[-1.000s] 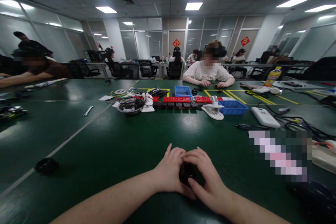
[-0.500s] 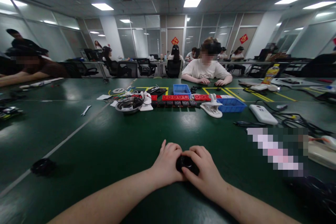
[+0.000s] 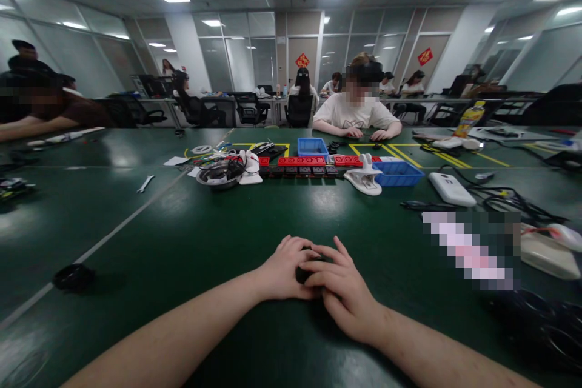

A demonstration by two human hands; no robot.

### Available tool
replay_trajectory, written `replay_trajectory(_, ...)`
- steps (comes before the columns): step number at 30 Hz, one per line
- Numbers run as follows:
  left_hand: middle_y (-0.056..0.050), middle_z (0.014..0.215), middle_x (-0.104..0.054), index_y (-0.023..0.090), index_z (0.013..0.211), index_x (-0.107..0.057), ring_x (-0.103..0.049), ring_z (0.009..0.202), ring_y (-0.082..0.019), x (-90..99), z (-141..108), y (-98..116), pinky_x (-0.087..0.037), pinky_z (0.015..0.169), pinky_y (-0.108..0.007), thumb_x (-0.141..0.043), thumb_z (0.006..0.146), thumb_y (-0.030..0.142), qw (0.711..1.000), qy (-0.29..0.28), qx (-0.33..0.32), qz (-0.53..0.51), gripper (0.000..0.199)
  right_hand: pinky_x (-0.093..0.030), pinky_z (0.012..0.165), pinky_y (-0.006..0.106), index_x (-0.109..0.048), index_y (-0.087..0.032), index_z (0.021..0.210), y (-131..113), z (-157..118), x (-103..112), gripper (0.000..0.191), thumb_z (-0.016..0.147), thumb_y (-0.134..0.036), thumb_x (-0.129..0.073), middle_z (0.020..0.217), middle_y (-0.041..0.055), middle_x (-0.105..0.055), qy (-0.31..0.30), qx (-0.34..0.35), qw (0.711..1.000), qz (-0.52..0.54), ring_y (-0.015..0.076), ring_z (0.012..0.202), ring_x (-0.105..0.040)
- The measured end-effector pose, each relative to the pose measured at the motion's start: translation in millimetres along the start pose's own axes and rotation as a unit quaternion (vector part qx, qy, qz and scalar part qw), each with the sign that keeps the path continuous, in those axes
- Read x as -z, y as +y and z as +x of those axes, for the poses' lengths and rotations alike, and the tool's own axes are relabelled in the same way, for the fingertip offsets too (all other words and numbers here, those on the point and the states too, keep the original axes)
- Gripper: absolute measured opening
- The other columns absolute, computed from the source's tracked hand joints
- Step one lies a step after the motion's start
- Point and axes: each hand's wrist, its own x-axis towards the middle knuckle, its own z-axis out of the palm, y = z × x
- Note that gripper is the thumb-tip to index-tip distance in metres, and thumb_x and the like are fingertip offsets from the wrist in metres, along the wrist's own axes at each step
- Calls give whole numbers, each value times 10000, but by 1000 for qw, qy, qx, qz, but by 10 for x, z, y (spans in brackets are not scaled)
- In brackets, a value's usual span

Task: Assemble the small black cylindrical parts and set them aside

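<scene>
Near the front of the green table, my left hand [image 3: 288, 271] is closed around a small round black part [image 3: 304, 274], its fingers curled over the far side. From the right, my right hand [image 3: 348, 291] reaches across the same part, fingers bent over its top and the thumb low at the near side. Most of the part is covered by my fingers, so its exact kind cannot be made out. Another black ring-shaped part [image 3: 73, 277] lies by itself at the left.
Farther back stand a metal bowl [image 3: 220, 174] of cables, a red-and-black strip [image 3: 302, 162], a white clamp [image 3: 365, 179] and a blue bin [image 3: 398, 174]. A wrench [image 3: 146, 183] lies left. Several black rings [image 3: 541, 321] are at right. A co-worker [image 3: 357, 106] sits opposite.
My right hand has shifted its grip, with its fingers now laid across the part's top. The part's visible hollow is now covered. The view has tilted slightly downward.
</scene>
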Motion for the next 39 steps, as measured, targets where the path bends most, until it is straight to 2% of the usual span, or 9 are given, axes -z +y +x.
replay_trajectory(6,-104,1318,-346,214,1280,-298,-282,1221,-298,-10,-31,65,-92,1031,-555,-692,530,580,999,15,42,0,922,-168,1012,532,-404,-186,1154,109,-8,-57,428,756,-289,-522,1168,98,-490,81,-84,993,-21,251,1122,-412)
replay_trajectory(11,-102,1219,-414,202,1206,-360,-341,1171,-305,-64,-60,181,-86,1025,-578,-703,448,629,994,61,92,26,935,-379,854,463,-427,-159,1092,200,0,-117,433,767,-432,-515,1043,114,-512,123,-154,980,2,258,979,-475)
replay_trajectory(14,-83,1106,-466,190,1089,-431,-401,1099,-296,-79,-66,239,-109,1021,-577,-708,437,619,990,78,107,38,828,-415,754,408,-465,-163,994,197,6,-127,403,732,-456,-555,928,84,-523,116,-171,978,10,233,857,-493)
replay_trajectory(19,-40,938,-487,191,889,-480,-463,974,-253,-82,-48,251,-135,1018,-561,-706,514,516,989,91,107,53,545,-400,693,368,-483,-177,831,141,36,-115,265,707,-372,-612,812,44,-515,72,-175,982,2,206,765,-474)
replay_trajectory(24,-25,897,-488,182,825,-509,-474,925,-228,-77,-46,242,-152,1022,-530,-706,554,385,989,88,106,51,392,-398,702,364,-499,-174,826,105,66,-88,173,708,-257,-593,817,49,-524,63,-169,984,0,206,782,-473)
replay_trajectory(27,-23,911,-492,181,829,-526,-470,934,-230,-53,-41,221,-139,1022,-527,-716,540,347,991,88,92,41,383,-390,765,384,-520,-180,891,93,78,-52,189,702,-179,-536,882,56,-550,60,-135,989,16,209,845,-481)
replay_trajectory(32,-22,961,-496,193,824,-568,-460,953,-214,-7,-6,116,-355,910,-367,-737,543,294,999,35,-1,-13,342,-300,930,426,-545,-212,850,61,82,31,318,595,-67,-423,898,7,-612,2,-46,996,77,191,939,-492)
replay_trajectory(36,-16,972,-499,203,833,-593,-459,947,-213,-20,7,28,-355,883,-343,-751,550,341,999,16,-44,1,352,-115,1028,476,-541,-213,664,27,71,36,236,558,-54,-403,889,-37,-638,-44,-26,997,64,194,1053,-461)
replay_trajectory(39,-18,998,-501,218,972,-570,-458,953,-214,-37,3,-1,-344,891,-354,-737,575,408,998,7,-53,14,471,-54,1038,497,-586,-229,740,-48,89,86,291,570,-71,-410,978,-32,-631,-38,22,998,41,214,1110,-427)
